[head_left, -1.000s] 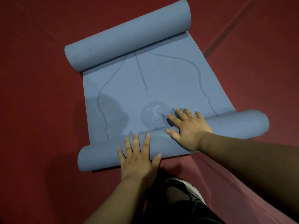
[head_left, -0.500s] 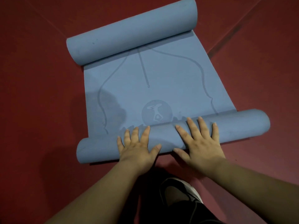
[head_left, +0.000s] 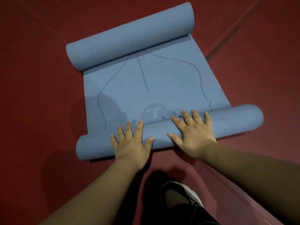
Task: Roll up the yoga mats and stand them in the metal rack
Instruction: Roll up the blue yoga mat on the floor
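A blue yoga mat (head_left: pixel 154 88) lies on a dark red floor (head_left: pixel 40 95), seen from above through my own eyes. The mat is partly unrolled: a flat middle stretch runs away from me, with a rolled tube at each end. The far roll (head_left: pixel 129 38) sits at the top of the view, tilted so its right end is farther away. The near roll (head_left: pixel 227 122) lies just in front of me, also tilted, its right end higher in the view. The flat stretch carries faint darker curved lines, a straight line down the centre and a round logo (head_left: pixel 154 111) just beyond the near roll.

Both my hands rest palm down on top of the near roll, side by side near its middle. My left hand (head_left: pixel 131 143) has its fingers straight and spread, fingertips reaching over the top of the roll towards the flat mat, thumb angled out to the right. My right hand (head_left: pixel 193 135) lies the same way, fingers fanned, tips at the roll's far edge, thumb pointing left towards the other thumb. Neither grip closes on anything; both are open and flat against the foam.

My bare forearms come in from the bottom corners of the view. Between them, near the lower edge, is my black and white shoe (head_left: pixel 180 195). Seam lines cross the red floor.
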Available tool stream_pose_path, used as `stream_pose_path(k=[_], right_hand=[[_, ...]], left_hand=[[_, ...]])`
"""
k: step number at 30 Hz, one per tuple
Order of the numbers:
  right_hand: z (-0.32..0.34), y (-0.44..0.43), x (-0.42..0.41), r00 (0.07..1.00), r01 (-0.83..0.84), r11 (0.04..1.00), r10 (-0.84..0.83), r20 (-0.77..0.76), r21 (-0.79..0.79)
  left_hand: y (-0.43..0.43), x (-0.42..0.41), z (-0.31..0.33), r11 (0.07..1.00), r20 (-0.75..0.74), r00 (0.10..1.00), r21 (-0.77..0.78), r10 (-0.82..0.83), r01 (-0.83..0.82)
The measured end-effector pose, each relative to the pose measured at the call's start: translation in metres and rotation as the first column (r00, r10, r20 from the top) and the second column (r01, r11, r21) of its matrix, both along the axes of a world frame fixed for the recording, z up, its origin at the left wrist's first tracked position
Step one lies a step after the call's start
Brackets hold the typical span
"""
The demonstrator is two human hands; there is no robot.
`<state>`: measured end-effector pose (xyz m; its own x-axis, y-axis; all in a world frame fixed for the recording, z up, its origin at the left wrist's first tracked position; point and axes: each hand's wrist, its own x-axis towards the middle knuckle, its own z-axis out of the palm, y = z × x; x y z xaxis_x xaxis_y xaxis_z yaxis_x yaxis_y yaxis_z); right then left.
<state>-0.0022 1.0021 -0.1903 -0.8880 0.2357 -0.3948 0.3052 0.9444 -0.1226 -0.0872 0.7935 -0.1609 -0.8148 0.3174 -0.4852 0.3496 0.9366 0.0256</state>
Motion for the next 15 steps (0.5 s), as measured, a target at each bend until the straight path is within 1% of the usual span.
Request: stream_pose_path(k=[1, 3, 12, 15], right_hand=[[0.001, 0.002, -0.005, 1.000, -0.001, 1.000, 0.001, 0.002, 0.001], [0.001, 0.005, -0.012, 1.000, -0.007, 1.000, 0.007, 0.006, 0.004], [0.007, 0.012, -0.031, 1.000, -0.001, 1.000, 0.001, 0.027, -0.001], [0.015, 0.009, -0.015, 0.999, 0.039, 0.999, -0.039, 0.002, -0.026]], left_hand=[[-0.004, 0.007, 0.000, 1.000, -0.032, 0.999, 0.021, -0.007, 0.008], [-0.012, 0.019, -0.002, 0.998, -0.040, 0.998, 0.049, -0.048, 0.049], [-0.010, -0.007, -0.003, 0.998, 0.071, 0.996, 0.022, -0.063, 0.061], [-0.008, -0.018, -0.001, 0.998, 0.097, 0.994, 0.022, -0.054, 0.052]])
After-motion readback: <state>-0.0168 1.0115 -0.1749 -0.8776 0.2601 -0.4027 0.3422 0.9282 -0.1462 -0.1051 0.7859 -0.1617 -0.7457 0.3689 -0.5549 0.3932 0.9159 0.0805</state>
